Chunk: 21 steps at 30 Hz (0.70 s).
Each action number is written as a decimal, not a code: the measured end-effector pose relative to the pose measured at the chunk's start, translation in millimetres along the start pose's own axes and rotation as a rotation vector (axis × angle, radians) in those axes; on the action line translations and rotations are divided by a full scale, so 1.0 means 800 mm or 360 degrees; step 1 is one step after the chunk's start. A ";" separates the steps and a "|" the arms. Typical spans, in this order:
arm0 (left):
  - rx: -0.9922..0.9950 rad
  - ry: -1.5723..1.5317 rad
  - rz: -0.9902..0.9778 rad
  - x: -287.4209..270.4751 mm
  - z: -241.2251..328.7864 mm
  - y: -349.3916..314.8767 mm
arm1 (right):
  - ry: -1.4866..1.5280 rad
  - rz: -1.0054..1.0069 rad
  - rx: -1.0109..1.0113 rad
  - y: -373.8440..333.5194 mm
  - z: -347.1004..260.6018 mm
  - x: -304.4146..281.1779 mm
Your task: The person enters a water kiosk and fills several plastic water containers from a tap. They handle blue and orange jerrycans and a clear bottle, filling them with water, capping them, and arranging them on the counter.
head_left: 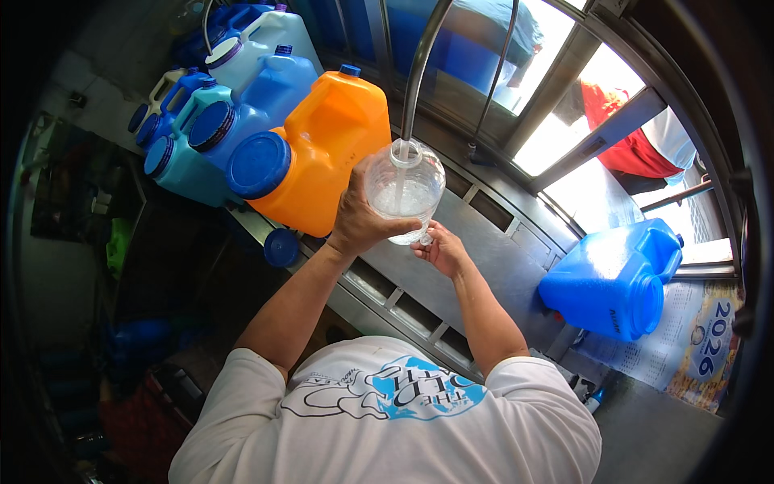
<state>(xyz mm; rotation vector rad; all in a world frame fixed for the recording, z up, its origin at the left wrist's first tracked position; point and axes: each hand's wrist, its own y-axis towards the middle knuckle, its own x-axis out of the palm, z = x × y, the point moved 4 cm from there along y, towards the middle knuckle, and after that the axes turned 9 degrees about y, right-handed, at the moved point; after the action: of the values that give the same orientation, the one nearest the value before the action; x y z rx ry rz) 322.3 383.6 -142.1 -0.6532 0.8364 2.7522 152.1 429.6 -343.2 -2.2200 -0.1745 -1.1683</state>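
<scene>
A clear, ribbed plastic bottle (415,198) stands under the curved metal filling pipe (413,97), its open mouth right around the stream. Water runs down inside, and bubbles churn in the lower part. My left hand (359,214) is wrapped round the bottle's left side, the thumb lying across its front. Low on the bottle's right, my right hand (443,250) has its fingers closed at a small clear piece by the base. Whether that piece is part of the bottle or separate, I cannot tell.
To the left are an orange jug (330,153) with blue caps and several blue and teal jugs (214,125). A blue jug (609,274) rests on the right beside a printed calendar sheet (693,339). Slots run along the metal counter (484,282). Beyond the window frame, a person in red (621,133) is visible.
</scene>
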 end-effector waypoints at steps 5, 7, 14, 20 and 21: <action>-0.0006 0.0048 -0.0019 -0.002 0.004 0.000 | 0.0029 -0.0055 -0.0014 0.004 0.005 -0.003; -0.0013 0.0070 -0.0030 -0.002 0.002 -0.001 | 0.0046 -0.0072 -0.0020 0.002 0.007 -0.004; 0.0037 -0.0070 -0.0069 -0.001 0.005 0.006 | 0.0040 -0.0032 -0.0080 -0.011 0.005 0.007; 0.0069 -0.0068 -0.0074 -0.001 0.010 0.009 | 0.0014 -0.0028 -0.0091 -0.013 0.001 0.008; 0.0069 -0.0087 -0.0076 -0.001 0.009 0.009 | 0.0009 -0.0025 -0.0088 -0.013 0.000 0.010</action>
<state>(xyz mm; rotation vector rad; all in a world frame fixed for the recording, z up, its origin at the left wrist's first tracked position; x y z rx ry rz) 318.1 381.9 -132.8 -0.5798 0.8549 2.6887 153.0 436.9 -332.1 -2.2670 -0.1595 -1.2013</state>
